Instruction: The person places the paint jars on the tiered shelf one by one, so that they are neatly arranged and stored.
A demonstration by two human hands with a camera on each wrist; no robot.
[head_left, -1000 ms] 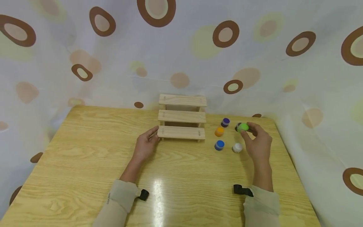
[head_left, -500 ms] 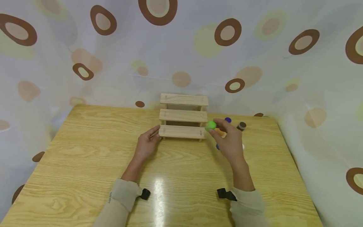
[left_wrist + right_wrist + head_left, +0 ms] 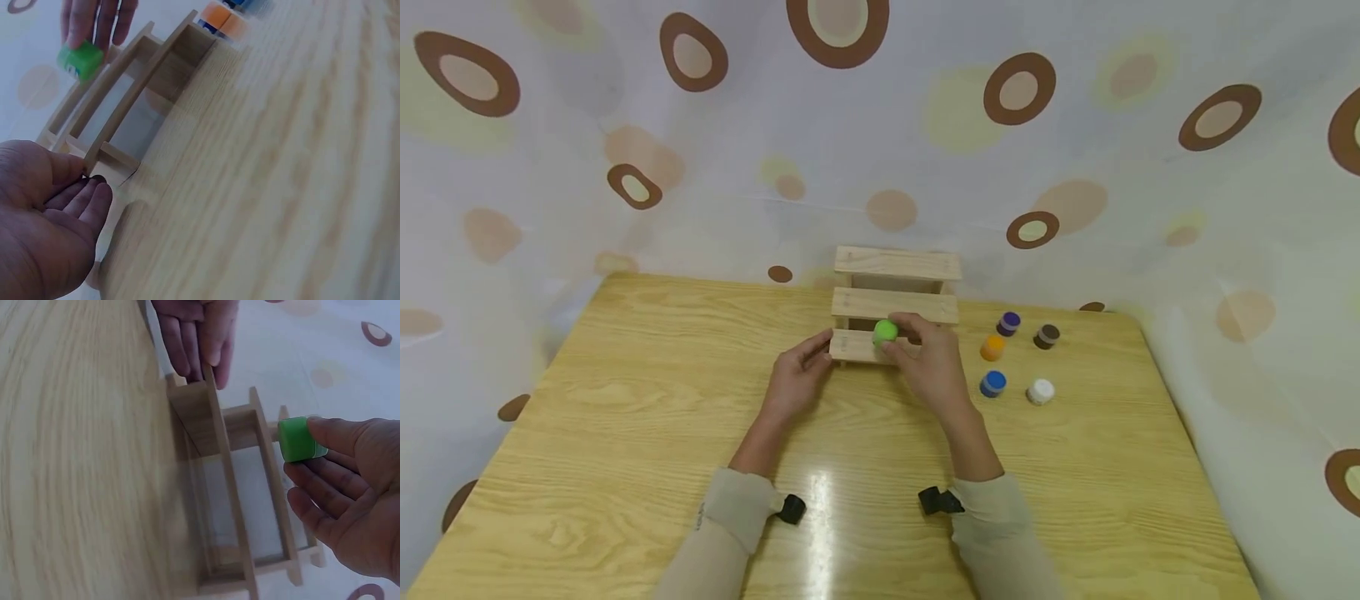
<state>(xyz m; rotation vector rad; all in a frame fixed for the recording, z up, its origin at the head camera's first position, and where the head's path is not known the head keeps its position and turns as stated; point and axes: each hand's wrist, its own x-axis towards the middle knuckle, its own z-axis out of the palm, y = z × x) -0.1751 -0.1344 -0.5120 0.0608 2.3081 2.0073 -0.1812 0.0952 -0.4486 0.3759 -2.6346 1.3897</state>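
Note:
A small green-lidded paint pot (image 3: 885,332) is pinched between the thumb and fingers of my right hand (image 3: 931,360). It hangs over the lowest step of a three-tier wooden display stand (image 3: 896,265). In the right wrist view the green pot (image 3: 297,439) shows clear of the shelves (image 3: 234,494), on its side. My left hand (image 3: 797,382) grips the left end of the lowest step. Seen from the left wrist, its thumb (image 3: 67,167) lies along the step's end and the fingers curl beneath.
Right of the stand are several paint pots: purple (image 3: 1009,323), orange (image 3: 992,347), black (image 3: 1047,336), blue (image 3: 992,383) and white (image 3: 1041,391). A patterned cloth (image 3: 730,142) rises behind the wooden table (image 3: 662,400).
My right hand has carried the green paint pot leftward from among the other pots to over the lowest step. My left hand has stayed at the stand's left end.

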